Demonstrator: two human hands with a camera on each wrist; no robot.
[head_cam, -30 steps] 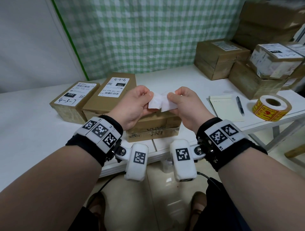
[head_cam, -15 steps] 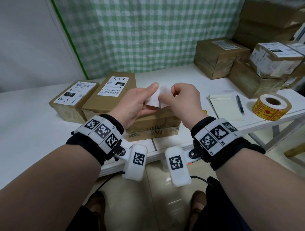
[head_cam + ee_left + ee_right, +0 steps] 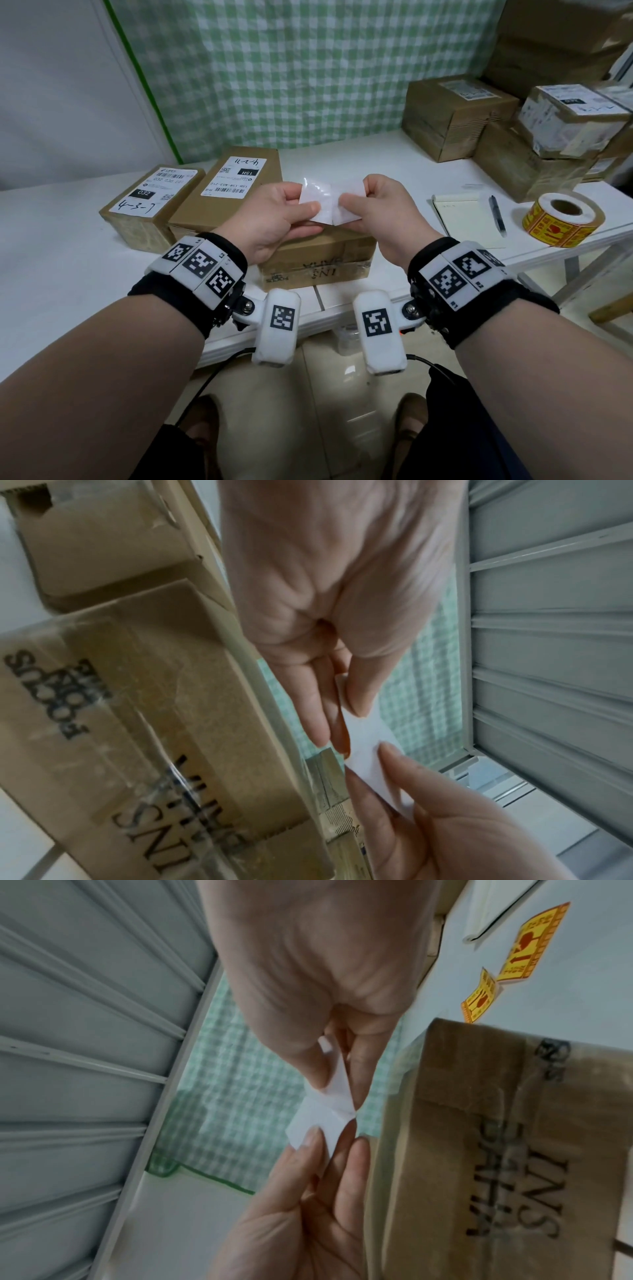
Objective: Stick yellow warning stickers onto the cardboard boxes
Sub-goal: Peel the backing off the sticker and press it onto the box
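- Pinching a white strip of sticker backing [image 3: 330, 202] between them, the left hand [image 3: 274, 214] and right hand [image 3: 380, 209] hold it in the air above the cardboard box [image 3: 315, 260] at the table's [image 3: 51, 260] near edge.
- Each hand grasps one end with thumb and fingers; the strip looks creased at its middle, blank and glossy on the side facing the head camera.
- Its far face stays hidden, so I cannot tell whether a yellow sticker is on it.
- Two loose yellow stickers [image 3: 507, 961] with red print lie on the table beside the box.
- The sticker roll [image 3: 561, 219] sits near the table's right edge, beside a notepad [image 3: 462, 219] and pen [image 3: 496, 214].
- Box lettering is blurred in the wrist views.
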